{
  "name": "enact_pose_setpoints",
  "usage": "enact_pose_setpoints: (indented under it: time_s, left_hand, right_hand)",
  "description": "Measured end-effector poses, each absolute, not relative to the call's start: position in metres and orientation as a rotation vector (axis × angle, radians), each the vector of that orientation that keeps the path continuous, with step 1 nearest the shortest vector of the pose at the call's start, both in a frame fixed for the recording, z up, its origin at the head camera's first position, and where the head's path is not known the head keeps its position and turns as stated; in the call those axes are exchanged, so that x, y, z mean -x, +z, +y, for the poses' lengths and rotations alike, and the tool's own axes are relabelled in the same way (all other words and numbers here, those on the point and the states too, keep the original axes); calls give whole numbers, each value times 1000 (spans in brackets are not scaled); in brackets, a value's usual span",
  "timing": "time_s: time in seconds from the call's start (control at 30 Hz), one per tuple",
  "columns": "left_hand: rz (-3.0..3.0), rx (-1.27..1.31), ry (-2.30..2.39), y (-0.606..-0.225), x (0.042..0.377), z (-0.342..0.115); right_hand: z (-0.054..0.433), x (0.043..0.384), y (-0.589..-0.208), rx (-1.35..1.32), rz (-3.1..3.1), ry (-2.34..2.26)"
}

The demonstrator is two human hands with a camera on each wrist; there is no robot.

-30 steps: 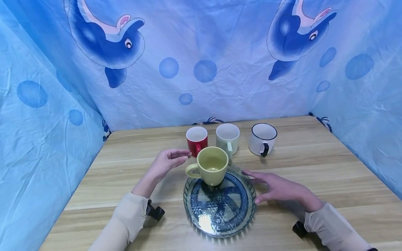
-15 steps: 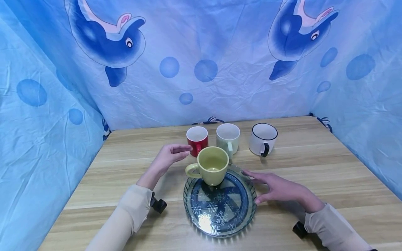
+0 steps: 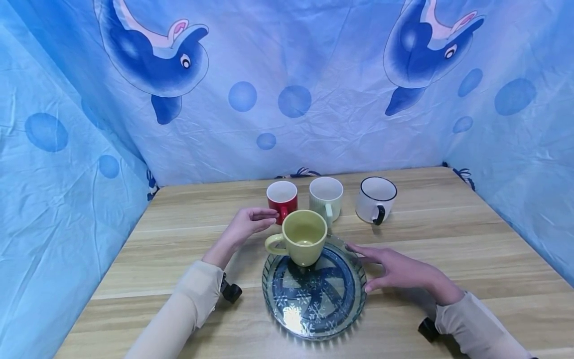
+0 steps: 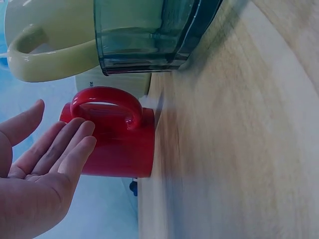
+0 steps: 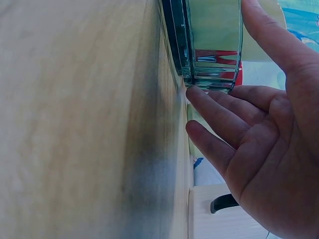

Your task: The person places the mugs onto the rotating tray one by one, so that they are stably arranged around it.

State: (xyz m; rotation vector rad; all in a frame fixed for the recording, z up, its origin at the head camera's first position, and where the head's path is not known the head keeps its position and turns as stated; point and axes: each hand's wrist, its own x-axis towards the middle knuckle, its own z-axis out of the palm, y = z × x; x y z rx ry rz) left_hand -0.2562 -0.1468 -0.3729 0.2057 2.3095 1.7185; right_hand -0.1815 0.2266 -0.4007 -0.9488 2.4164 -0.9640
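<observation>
A yellow mug (image 3: 298, 249) stands upright in the far part of a round glass dish (image 3: 269, 299) with a ridged rim and a blue snowflake pattern. Just behind it on the left is a red mug (image 3: 291, 203), its handle facing the person. My left hand (image 3: 244, 227) hovers beside the red mug with fingers almost straight and thumb apart. In the left wrist view its fingertips (image 4: 85, 130) overlap the red mug near the handle; whether they touch cannot be told. My right hand (image 3: 399, 269) has extended, spread fingers at the dish's right rim, holding nothing.
To the right of the red mug stand a pale green ribbed mug (image 3: 317, 207) and a white mug with a black rim and handle (image 3: 366, 207). Behind the wooden table (image 3: 179, 249) hangs a blue dolphin-print curtain (image 3: 332, 139); curtains flank both sides too.
My left hand has moved slightly right and forward, closer to the red mug. My right hand, the dish and the mugs stay where they were.
</observation>
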Motion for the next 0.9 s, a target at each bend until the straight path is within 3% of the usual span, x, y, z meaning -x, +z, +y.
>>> enact_pose_setpoints:
  time_s: [0.9]
  left_hand:
    - [2306, -246, 1609, -381, 264, -136]
  right_hand:
    - [226, 180, -399, 943, 2421, -963]
